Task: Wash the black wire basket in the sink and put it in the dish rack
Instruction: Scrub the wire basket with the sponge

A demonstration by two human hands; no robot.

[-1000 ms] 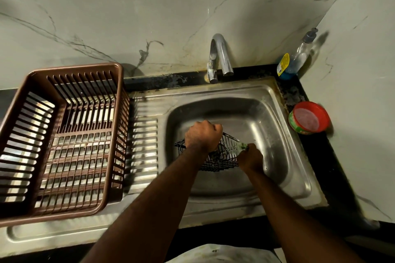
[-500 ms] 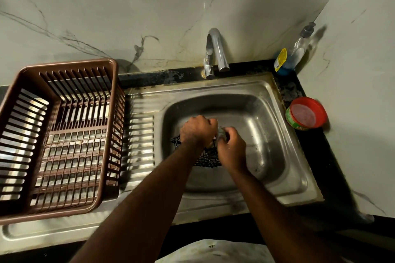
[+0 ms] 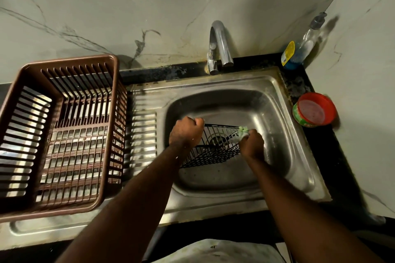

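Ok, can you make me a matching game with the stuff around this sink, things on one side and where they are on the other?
Things:
1. black wire basket
2. dish rack
3. red-lidded tub
4. soap bottle

Places:
A. back right corner, against the wall
B. on the draining board, left of the bowl
C. inside the sink bowl, held by both hands
D. on the dark counter, right of the sink

Pairs: 1-C, 2-B, 3-D, 4-A
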